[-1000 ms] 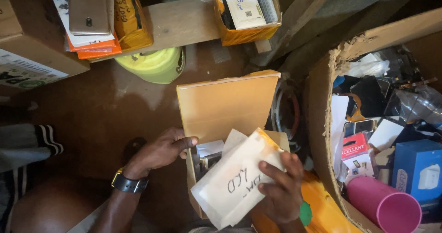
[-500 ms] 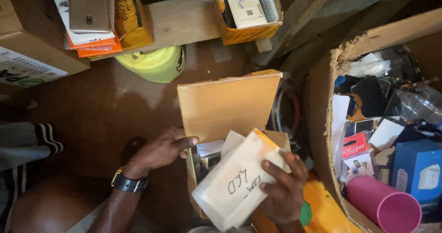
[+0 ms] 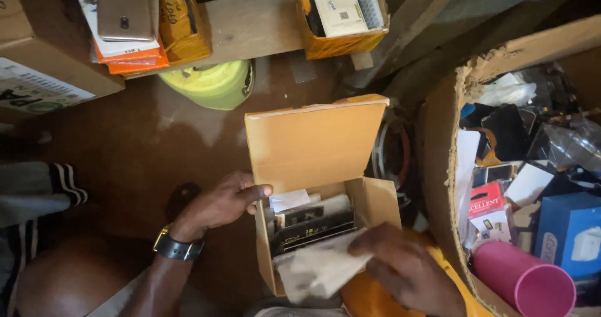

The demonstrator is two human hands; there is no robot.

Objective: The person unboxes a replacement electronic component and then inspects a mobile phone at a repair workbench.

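Note:
An open orange cardboard box (image 3: 313, 148) stands on the floor in front of me, its lid flipped up and back. Flat packets stand on edge inside it (image 3: 310, 223). My left hand (image 3: 219, 204), with a dark watch on its wrist, rests its fingers on the box's left rim. My right hand (image 3: 400, 270) holds a white flat packet (image 3: 322, 267), blurred, lying low across the front of the box's opening.
A big torn cardboard carton (image 3: 441, 166) at the right holds a pink cylinder (image 3: 523, 279), a blue box (image 3: 570, 232) and mixed small packages. A yellow-green bag (image 3: 213, 82) lies under a wooden shelf (image 3: 250, 25) carrying orange boxes. My knee is at lower left.
My right hand has tipped the white packet from held up above the box down into the front of its opening. The left hand has stayed on the rim.

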